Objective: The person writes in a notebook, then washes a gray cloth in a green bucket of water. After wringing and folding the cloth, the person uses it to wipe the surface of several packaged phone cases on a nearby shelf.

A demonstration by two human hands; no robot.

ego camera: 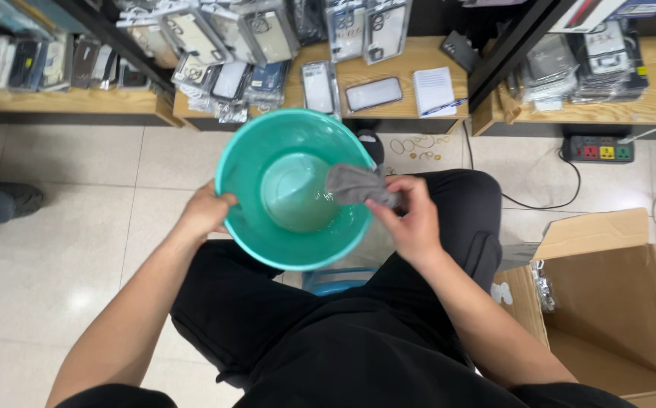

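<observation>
Grey cloth, crumpled and soft [354,185], sits pinched between the fingers of your right hand [411,219], pressed against the inner wall of the round teal plastic basin [294,189] at the centre of the frame. Your left hand [207,211] is closed over the basin's left rim, thumb hooked inside, steadying it above your lap. A shallow pool of cloudy water seems to lie in the bottom. Since you brace the basin from 1 side only, a hard wipe on the right wall could tip it, I judge, and spill onto your black trousers [328,332] or the pale tiled floor [63,249].

At right centre, a black power strip [598,149] with its cable lies on the floor, where a spill could reach it. An open cardboard box [608,302] crowds your right elbow at lower right. Wooden shelves [388,75] along the top carry packaged phone cases and a small notepad; a dark shoe [3,202] enters at left.
</observation>
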